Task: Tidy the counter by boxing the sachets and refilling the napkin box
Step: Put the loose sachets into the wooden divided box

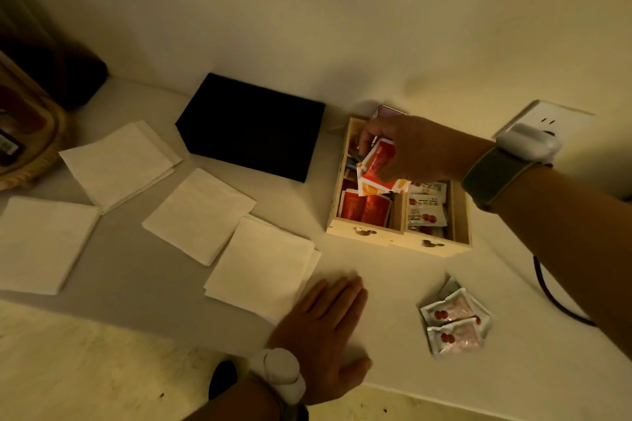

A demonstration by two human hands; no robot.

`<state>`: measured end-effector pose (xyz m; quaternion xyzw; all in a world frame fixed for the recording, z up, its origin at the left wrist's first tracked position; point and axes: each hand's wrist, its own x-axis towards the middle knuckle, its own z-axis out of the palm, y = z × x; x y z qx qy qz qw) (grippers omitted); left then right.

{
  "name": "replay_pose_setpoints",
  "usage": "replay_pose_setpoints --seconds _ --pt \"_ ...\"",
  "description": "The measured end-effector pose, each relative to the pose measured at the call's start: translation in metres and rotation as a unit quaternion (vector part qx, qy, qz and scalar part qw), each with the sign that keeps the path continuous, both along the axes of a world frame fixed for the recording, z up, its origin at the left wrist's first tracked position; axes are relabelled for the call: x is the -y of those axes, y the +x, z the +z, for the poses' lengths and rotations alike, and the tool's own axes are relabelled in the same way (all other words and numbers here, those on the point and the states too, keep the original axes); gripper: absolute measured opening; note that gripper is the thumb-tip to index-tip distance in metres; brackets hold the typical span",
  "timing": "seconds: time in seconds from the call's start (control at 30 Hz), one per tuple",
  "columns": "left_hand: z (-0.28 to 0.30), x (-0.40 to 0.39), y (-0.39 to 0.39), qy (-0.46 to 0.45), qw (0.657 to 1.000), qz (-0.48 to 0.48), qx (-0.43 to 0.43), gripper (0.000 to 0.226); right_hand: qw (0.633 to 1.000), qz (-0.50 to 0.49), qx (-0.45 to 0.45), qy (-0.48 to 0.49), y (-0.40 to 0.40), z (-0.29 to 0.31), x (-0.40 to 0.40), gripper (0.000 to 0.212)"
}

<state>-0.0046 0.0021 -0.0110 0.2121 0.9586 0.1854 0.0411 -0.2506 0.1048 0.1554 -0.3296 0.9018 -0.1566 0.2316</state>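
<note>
A wooden box point(393, 236) with compartments sits on the pale counter point(393, 270) near the wall, already holding red sachets point(364, 212) in its near left section and white sachets point(426, 212) in the right one. Above its left side the right hand point(407, 147) grips a small bunch of red and orange sachets point(376, 171) between fingers and thumb. A few more white sachets with red dots point(453, 321) lie loose on the counter in front of the box. The left hand point(328, 328) lies flat, fingers spread, holding nothing, just beside a napkin pile point(260, 267). Three other napkin piles point(198, 212) are scattered to the left. A black box point(253, 126) stands behind them against the wall.
</note>
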Motion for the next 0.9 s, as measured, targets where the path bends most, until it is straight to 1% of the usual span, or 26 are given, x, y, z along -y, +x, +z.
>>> replay_pose_setpoints --seconds 0.2,0.3,0.33,0.4,0.57,0.9 --pt "0.000 0.000 -0.001 0.002 1.000 -0.003 -0.008 0.082 0.999 -0.027 0.046 -0.013 0.000 -0.014 -0.007 0.037" --pt "0.000 0.000 -0.001 0.000 1.000 -0.001 -0.004 0.082 0.998 -0.020 0.062 0.015 0.001 -0.018 -0.009 0.050" --pt "0.000 0.000 -0.001 0.000 1.000 0.000 -0.004 0.082 0.998 -0.026 0.059 0.018 0.002 -0.018 -0.011 0.055" --pt "0.001 -0.002 0.000 0.001 1.000 0.000 -0.004 0.082 0.998 -0.033 0.046 0.019 0.003 -0.017 -0.018 0.057" --pt "0.002 -0.002 0.000 0.001 1.000 0.000 -0.008 0.082 0.999 -0.037 0.026 0.026 0.010 -0.009 -0.036 0.051" --pt "0.001 -0.002 0.000 -0.026 0.999 -0.017 -0.025 0.082 0.998 -0.051 -0.014 0.040 0.045 0.003 -0.093 0.050"
